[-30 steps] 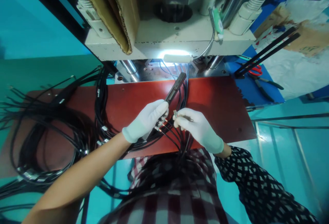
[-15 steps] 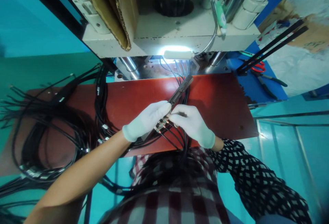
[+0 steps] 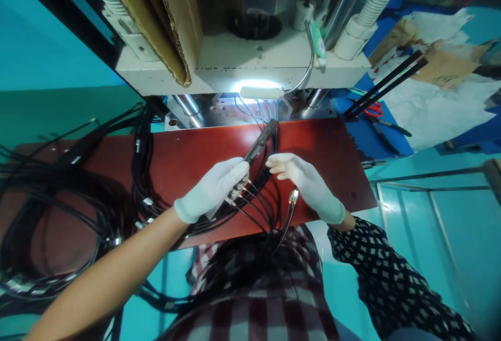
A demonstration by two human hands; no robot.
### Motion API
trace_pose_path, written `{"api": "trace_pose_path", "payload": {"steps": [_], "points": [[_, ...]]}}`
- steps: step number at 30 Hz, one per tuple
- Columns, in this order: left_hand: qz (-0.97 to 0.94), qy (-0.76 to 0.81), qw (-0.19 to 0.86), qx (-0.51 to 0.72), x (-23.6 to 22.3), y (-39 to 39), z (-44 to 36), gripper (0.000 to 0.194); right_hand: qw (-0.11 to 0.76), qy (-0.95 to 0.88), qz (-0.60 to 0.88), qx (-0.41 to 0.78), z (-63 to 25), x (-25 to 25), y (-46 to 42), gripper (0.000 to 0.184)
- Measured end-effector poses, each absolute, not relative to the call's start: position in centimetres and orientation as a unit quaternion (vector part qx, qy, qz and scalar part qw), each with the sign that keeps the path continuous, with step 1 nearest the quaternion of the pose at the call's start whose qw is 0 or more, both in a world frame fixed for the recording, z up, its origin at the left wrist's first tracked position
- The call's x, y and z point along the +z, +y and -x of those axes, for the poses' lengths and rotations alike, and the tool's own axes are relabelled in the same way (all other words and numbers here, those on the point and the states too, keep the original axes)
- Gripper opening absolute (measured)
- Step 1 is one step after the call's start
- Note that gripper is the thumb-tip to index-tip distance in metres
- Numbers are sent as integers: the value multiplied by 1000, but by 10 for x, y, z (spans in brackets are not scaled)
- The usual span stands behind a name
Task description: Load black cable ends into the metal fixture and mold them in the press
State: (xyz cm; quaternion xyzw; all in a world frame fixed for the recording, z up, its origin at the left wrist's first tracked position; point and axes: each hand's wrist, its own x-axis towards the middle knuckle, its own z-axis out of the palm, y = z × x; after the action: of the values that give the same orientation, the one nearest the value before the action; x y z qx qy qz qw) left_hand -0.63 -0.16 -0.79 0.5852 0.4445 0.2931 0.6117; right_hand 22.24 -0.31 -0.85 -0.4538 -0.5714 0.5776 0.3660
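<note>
My left hand [image 3: 217,184], in a white glove, is closed around a long dark metal bar [image 3: 260,143] that slants up to the right. Several cable ends with metal connectors [image 3: 238,189] sit along the bar's lower part, beside my left thumb. To the right of the bar, my right hand [image 3: 299,177], also gloved, has its fingers stretched out with nothing visible between them. A black cable with a metal connector [image 3: 293,196] stands up just below its palm; whether they touch I cannot tell.
A red-brown board [image 3: 324,158] lies beneath my hands. Coils of black cable [image 3: 94,216] cover its left side. Behind it stands a press-like machine [image 3: 219,77] with a lit lamp [image 3: 261,92]. Pliers [image 3: 385,135] lie on a blue surface at the right.
My right hand has come off the bar, moved right and opened its fingers. A cable with a connector now shows below it. My left hand still grips the bar. The view has shifted slightly.
</note>
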Motion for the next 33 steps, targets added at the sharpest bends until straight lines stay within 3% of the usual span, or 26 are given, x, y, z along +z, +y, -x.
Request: {"api": "trace_pose_path", "payload": {"steps": [3, 8, 13, 18, 22, 27, 33], "points": [[-539, 449, 649, 295, -11, -3, 8, 45, 398, -581, 493, 512, -251, -13, -15, 48], [-522, 455, 662, 287, -8, -4, 8, 46, 336, -660, 564, 365, -273, -5, -50, 34], [-521, 451, 665, 287, -5, -4, 6, 46, 322, -615, 591, 410, -252, -3, -74, 14], [-527, 464, 658, 270, -4, -1, 9, 46, 416, -528, 581, 460, -223, 2, -69, 7], [-590, 449, 624, 247, 2, 3, 15, 48, 490, -425, 531, 545, -207, 10, -38, 15], [-660, 402, 571, 277, 5, 5, 19, 43, 359, -456, 456, 675, -187, 4, -7, 27], [-654, 394, 578, 288, 0, 6, 21, 40, 340, -573, 477, 573, -175, -2, -1, 21]]}}
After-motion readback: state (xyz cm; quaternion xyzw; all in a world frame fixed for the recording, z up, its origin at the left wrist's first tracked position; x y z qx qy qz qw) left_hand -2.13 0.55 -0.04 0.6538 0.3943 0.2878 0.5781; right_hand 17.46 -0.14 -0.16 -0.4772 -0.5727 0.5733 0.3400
